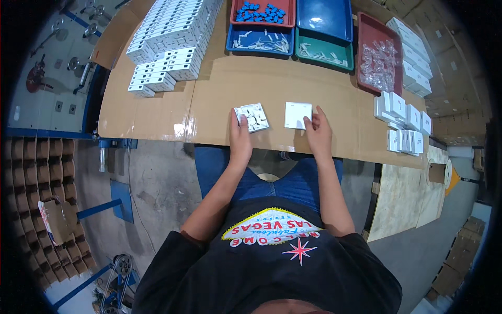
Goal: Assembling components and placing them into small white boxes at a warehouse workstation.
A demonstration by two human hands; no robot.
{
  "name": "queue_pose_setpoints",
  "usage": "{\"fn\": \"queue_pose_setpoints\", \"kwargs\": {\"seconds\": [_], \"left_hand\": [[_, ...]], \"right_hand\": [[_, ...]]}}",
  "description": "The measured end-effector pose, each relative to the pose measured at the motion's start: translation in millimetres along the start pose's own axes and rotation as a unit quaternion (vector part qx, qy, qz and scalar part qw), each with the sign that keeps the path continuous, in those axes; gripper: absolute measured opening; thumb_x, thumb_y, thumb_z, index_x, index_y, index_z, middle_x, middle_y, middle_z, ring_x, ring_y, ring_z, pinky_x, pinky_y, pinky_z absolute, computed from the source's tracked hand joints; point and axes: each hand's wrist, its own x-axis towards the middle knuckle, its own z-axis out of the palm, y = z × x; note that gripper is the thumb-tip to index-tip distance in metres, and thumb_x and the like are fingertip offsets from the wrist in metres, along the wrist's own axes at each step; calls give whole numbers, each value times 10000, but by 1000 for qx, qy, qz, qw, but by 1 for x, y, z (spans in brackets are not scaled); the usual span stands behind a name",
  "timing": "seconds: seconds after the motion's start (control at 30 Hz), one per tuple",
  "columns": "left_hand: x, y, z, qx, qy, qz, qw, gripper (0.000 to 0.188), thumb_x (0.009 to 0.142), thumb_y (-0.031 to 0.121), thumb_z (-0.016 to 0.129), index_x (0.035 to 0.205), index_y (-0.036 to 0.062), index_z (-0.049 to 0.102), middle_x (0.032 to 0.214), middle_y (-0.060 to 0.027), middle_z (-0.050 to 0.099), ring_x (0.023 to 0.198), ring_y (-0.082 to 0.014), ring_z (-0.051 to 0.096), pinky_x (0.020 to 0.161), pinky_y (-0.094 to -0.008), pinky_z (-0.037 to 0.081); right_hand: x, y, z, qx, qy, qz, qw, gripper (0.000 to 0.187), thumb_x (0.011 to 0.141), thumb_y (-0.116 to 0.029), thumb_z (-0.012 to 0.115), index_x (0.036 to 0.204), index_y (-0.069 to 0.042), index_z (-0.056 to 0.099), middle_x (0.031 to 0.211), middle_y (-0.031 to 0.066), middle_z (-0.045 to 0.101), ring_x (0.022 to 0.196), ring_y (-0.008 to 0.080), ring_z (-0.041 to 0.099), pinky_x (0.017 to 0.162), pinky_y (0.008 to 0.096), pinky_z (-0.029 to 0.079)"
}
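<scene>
My left hand [241,137] grips a housing [253,116], white and square, at its left side, thumb over the edge; its inner workings face up. My right hand [319,133] has its thumb on the lower right corner of a plate [297,111], plain white, with the forefinger extended along its right side; I cannot tell whether that grip is closed. Housing and plate are apart, both at the near side of the table [214,91].

Surroundings: white stacks [175,39] occupy the far left. Along the far side, a red tray [261,24] holds blue pieces [259,13]; the blue tray [259,52] before it holds small white parts, as does the green tray [334,44] alongside. Right of these, a long red tray [372,26] contains clear packets [377,63]. Small boxes [405,118] bound the right side, nearest my right hand.
</scene>
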Motion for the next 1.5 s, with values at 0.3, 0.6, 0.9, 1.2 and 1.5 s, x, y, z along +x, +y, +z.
{"fn": "queue_pose_setpoints", "kwargs": {"seconds": [0.3,0.6,0.9,1.2,1.5], "left_hand": [[8,19,-12,574,-86,206,788,1052,794,363,856,1584,-16,275,1614,-225,335,1504,-366,310,1224,-604,162],[32,12,-9,542,-114,281,784,1075,792,360,856,1605,3,250,1585,-244,373,1500,-391,326,1218,-629,195],[37,-2,-17,545,-103,298,777,1015,816,400,830,1579,-9,300,1546,-264,411,1481,-445,337,1222,-606,219],[31,6,-10,522,-90,283,800,936,849,367,804,1560,-15,330,1563,-237,425,1480,-404,362,1233,-581,205],[23,12,-1,541,-78,264,795,859,870,308,777,1547,-4,350,1554,-206,449,1481,-397,367,1245,-560,206]], "right_hand": [[-11,-1,-2,-238,49,-175,954,466,881,-173,758,1332,-100,668,1374,186,574,1243,381,541,1059,463,454],[-9,-5,-2,-206,35,-174,962,349,810,-179,818,1146,-97,767,1276,153,597,1181,351,537,1016,452,460],[-3,11,4,-184,84,-192,960,396,795,-309,827,1143,-127,774,1365,142,581,1249,360,519,1073,491,402],[12,24,-3,18,168,-104,980,166,945,-177,732,1020,-30,751,1188,158,676,1122,292,661,951,381,526],[146,24,-142,-73,202,-68,974,202,982,-165,643,1104,-15,701,937,158,735,883,271,712,792,389,550]]}}
